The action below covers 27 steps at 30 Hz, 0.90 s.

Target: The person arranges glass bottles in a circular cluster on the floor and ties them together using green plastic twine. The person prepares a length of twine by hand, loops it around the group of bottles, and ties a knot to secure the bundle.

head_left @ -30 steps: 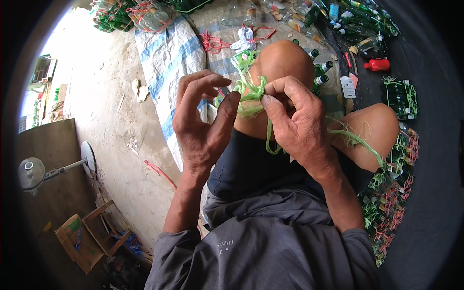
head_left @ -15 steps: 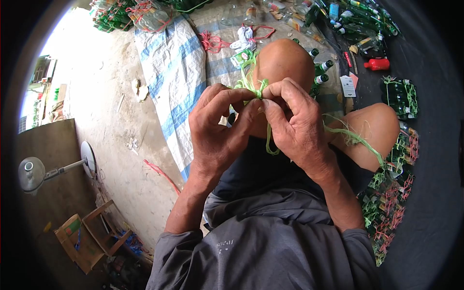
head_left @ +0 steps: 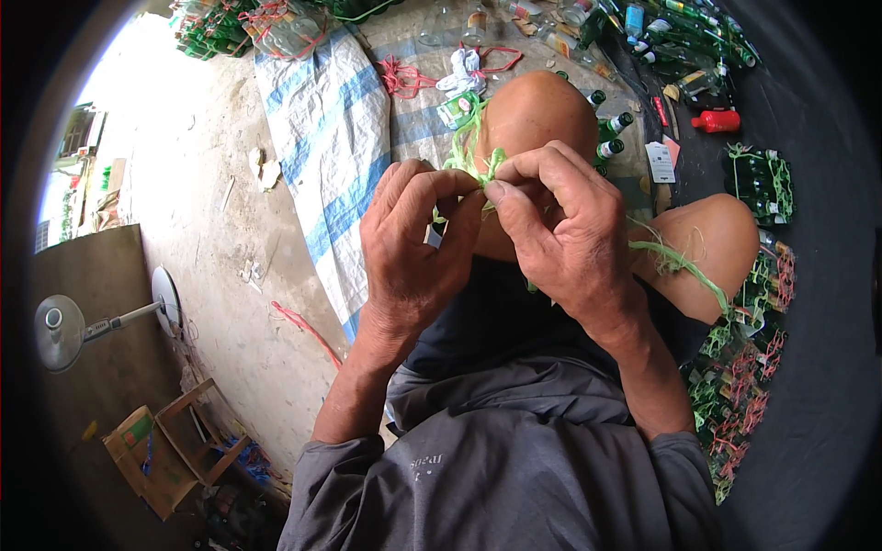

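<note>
Light green plastic twine (head_left: 491, 165) is bunched between my two hands, in front of my bent knee. My left hand (head_left: 413, 248) pinches it between thumb and forefinger. My right hand (head_left: 568, 225) has its thumb and forefinger closed on the same bunch, a short loop of it standing up beside the fingertips. Loose frayed strands run up along the knee. Another length of green twine (head_left: 684, 261) lies across my right leg. Green glass bottles (head_left: 614, 125) stand just beyond the knee; their lower parts are hidden.
A white and blue striped tarp (head_left: 335, 138) covers the floor ahead. Red string (head_left: 404, 80) and a pale cloth (head_left: 462, 72) lie on it. Bundled bottles (head_left: 735, 395) line my right side, more bottles (head_left: 703, 37) lie far right near a red container (head_left: 717, 122). A fan (head_left: 62, 331) is left.
A small loop of green twine now stands higher by the right fingertips. The strand that hung below my hands has mostly gone from sight. My right hand has shifted slightly.
</note>
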Available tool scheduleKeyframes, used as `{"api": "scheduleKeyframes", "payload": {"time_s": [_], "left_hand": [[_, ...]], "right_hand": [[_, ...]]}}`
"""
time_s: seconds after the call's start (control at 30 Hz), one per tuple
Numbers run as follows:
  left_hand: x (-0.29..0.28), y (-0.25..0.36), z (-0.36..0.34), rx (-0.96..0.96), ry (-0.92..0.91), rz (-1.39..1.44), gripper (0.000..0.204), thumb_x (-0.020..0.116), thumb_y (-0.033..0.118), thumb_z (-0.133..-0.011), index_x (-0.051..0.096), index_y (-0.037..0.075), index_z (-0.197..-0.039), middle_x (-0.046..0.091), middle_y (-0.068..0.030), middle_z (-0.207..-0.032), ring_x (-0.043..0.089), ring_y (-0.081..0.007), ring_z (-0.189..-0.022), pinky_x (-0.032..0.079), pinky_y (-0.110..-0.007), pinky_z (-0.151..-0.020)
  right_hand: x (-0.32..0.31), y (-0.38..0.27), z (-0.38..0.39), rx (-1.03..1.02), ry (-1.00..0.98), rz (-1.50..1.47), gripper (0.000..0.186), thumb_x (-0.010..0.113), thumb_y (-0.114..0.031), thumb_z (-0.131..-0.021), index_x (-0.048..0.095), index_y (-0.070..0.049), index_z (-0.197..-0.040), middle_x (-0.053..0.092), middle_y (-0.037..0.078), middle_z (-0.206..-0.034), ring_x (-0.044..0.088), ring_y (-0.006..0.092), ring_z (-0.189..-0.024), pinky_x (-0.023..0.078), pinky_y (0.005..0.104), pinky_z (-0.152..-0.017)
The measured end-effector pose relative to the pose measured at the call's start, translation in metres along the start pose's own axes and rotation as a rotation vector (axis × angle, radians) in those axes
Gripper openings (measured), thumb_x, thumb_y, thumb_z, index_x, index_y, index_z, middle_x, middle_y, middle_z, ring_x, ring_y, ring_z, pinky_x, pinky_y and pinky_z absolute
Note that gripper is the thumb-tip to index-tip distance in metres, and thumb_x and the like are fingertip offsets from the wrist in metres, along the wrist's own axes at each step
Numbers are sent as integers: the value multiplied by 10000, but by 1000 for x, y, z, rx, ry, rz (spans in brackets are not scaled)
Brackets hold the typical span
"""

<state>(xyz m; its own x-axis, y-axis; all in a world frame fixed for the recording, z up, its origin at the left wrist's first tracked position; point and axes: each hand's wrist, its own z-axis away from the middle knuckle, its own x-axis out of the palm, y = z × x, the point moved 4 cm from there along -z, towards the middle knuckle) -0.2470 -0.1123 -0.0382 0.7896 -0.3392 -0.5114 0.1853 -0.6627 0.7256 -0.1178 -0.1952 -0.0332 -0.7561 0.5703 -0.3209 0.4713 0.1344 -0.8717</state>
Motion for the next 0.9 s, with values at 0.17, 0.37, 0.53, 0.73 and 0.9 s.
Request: {"api": "scheduleKeyframes", "payload": {"time_s": [0.17,0.37,0.53,0.73,0.9], "left_hand": [[1,-3,2,41,13,-13,178,744,-48,-726,637,19,-851,543,-85,-711,538,-237,-651,436,-341,-578],[1,-4,3,47,-11,12,180,741,-55,-729,638,18,-858,551,-86,-722,533,-230,-637,435,-334,-563],[-2,-5,6,-7,-9,124,162,729,-53,-772,636,1,-893,560,-79,-754,549,-187,-648,453,-293,-586],[-2,-13,13,-93,-6,266,107,688,-40,-831,622,-25,-915,571,-74,-793,573,-145,-675,468,-255,-628],[-2,-13,11,-139,-37,302,122,701,-13,-828,627,-36,-922,573,-72,-781,578,-134,-675,466,-254,-623]], "right_hand": [[2,5,1,11,-29,-18,71,675,0,-845,606,18,-843,631,156,-755,650,325,-689,514,369,-607],[5,10,2,-21,-37,3,101,654,-2,-861,565,18,-820,621,157,-744,640,322,-661,499,373,-588],[2,13,5,122,-5,-14,109,635,-15,-879,551,8,-814,606,147,-725,616,301,-633,493,368,-595],[4,16,9,150,1,-28,101,628,-19,-885,552,9,-824,612,151,-729,622,297,-636,495,367,-601],[5,15,8,82,1,-41,93,628,-17,-882,553,10,-834,620,150,-746,633,306,-662,502,373,-615]]}}
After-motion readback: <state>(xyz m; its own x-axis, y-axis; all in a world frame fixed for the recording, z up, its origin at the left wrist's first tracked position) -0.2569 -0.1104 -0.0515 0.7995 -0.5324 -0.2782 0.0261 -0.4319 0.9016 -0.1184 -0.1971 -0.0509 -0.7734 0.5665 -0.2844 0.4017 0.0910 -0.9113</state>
